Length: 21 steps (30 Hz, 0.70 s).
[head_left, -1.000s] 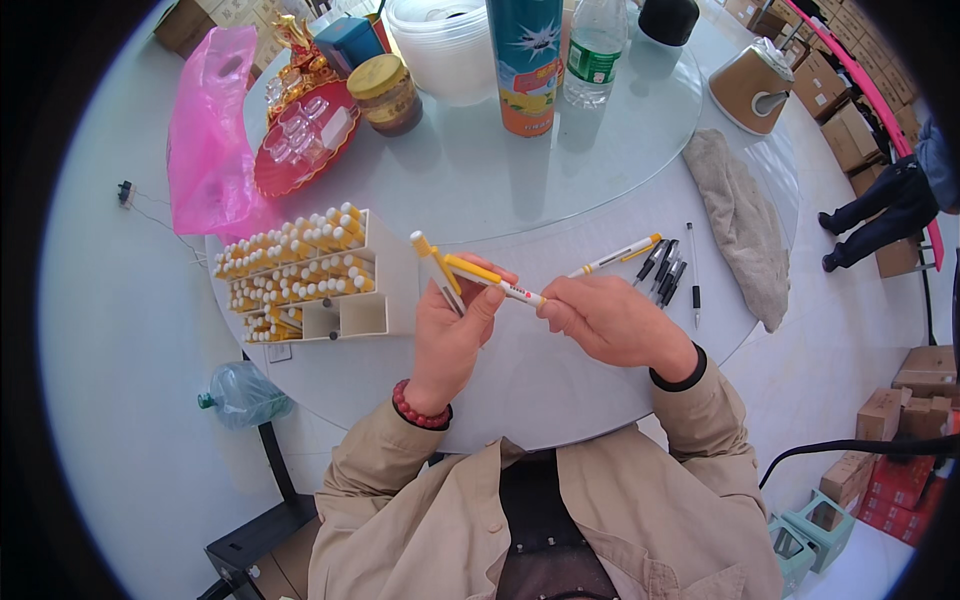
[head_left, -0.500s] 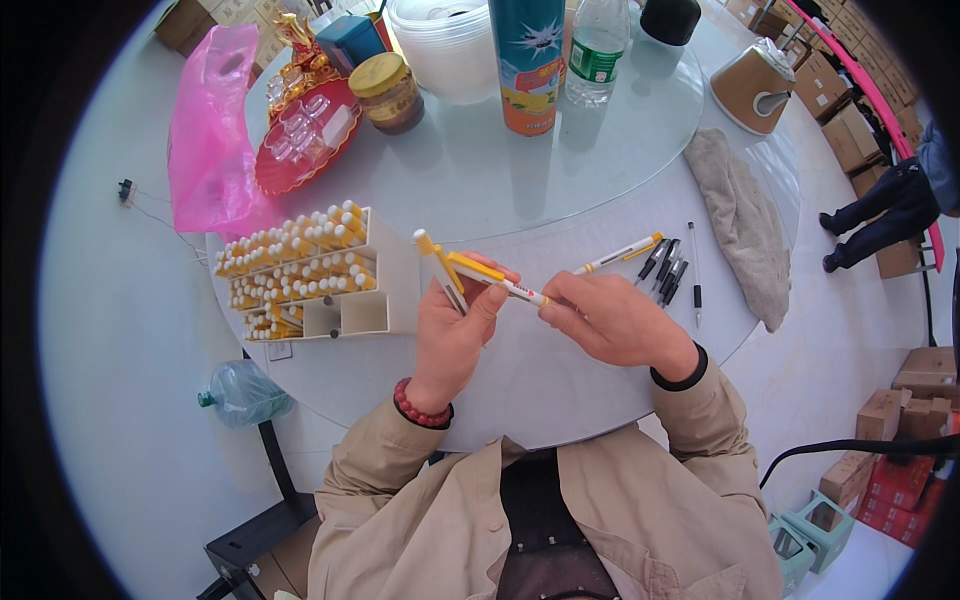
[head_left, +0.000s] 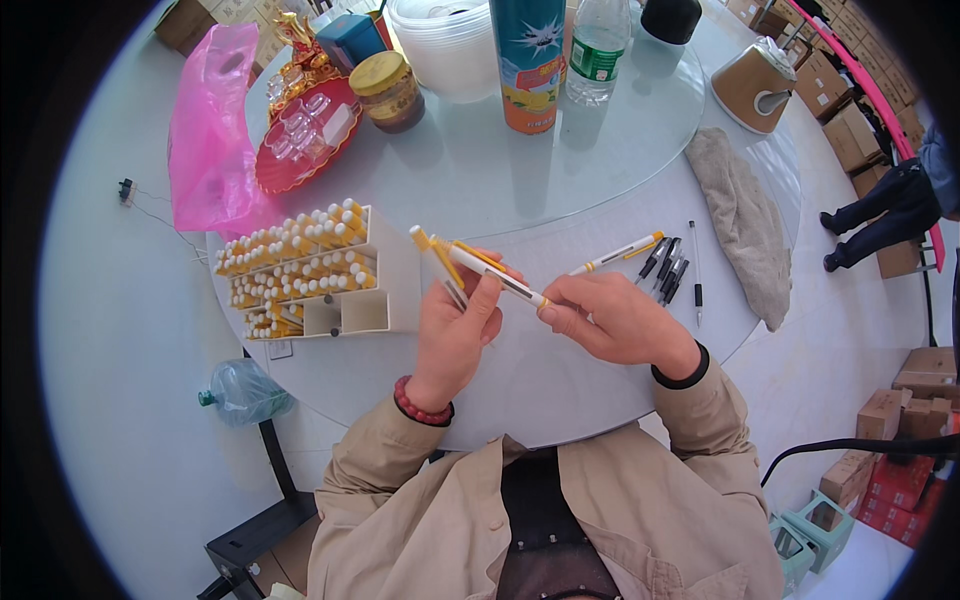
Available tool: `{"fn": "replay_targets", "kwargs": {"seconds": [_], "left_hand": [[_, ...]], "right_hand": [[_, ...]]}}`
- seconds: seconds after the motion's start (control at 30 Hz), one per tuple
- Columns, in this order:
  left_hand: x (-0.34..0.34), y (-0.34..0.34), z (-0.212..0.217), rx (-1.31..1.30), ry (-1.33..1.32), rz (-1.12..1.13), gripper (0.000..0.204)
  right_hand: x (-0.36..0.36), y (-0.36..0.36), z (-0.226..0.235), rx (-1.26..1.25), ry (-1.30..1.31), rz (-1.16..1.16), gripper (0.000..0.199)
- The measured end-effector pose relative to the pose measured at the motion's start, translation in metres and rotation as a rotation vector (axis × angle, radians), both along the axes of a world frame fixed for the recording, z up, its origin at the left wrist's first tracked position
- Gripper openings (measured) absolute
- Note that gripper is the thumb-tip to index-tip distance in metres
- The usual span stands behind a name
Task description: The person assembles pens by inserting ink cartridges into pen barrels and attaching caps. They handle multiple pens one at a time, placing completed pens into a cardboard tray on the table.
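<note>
The left hand (head_left: pixel 455 325) is gripping a small bundle of yellow and white pens (head_left: pixel 452 262), its fingers wrapped around them so that the ends are fanning out on the far side of the fist. The right hand (head_left: pixel 610 320) is pinching the tip end of one white pen (head_left: pixel 500 280) between thumb and forefinger, and this pen is lying slanted across the left hand's fingers, bridging the two hands above the near edge of the round tabletop (head_left: pixel 540 390). Left of the hands a white box (head_left: pixel 310 270) is sitting on the tabletop, packed with rows of yellow-capped pens, with two near compartments showing empty. Right of the hands a loose pen (head_left: pixel 615 254) and several dark pen parts (head_left: pixel 668 270) are lying just beside a grey cloth (head_left: pixel 745 235). On the far side a spray can (head_left: pixel 528 60), a water bottle (head_left: pixel 598 45), a brown jar (head_left: pixel 385 90), a red tray (head_left: pixel 305 135) and a pink plastic bag (head_left: pixel 210 130) are standing well apart from the hands
</note>
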<state>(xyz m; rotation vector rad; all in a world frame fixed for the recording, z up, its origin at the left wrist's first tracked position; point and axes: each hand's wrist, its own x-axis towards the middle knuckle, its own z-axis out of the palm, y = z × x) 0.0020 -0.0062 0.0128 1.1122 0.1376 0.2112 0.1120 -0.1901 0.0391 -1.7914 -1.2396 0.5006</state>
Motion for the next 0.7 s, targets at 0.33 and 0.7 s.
{"fn": "replay_targets", "kwargs": {"seconds": [0.33, 0.7], "left_hand": [[0.001, -0.004, 0.003, -0.262, 0.131, -0.195, 0.029], [-0.013, -0.006, -0.005, 0.294, -0.233, -0.084, 0.021]], "right_hand": [[-0.002, 0.000, -0.001, -0.017, 0.080, 0.043, 0.027], [0.001, 0.002, -0.003, 0.142, -0.049, -0.269, 0.026]]}}
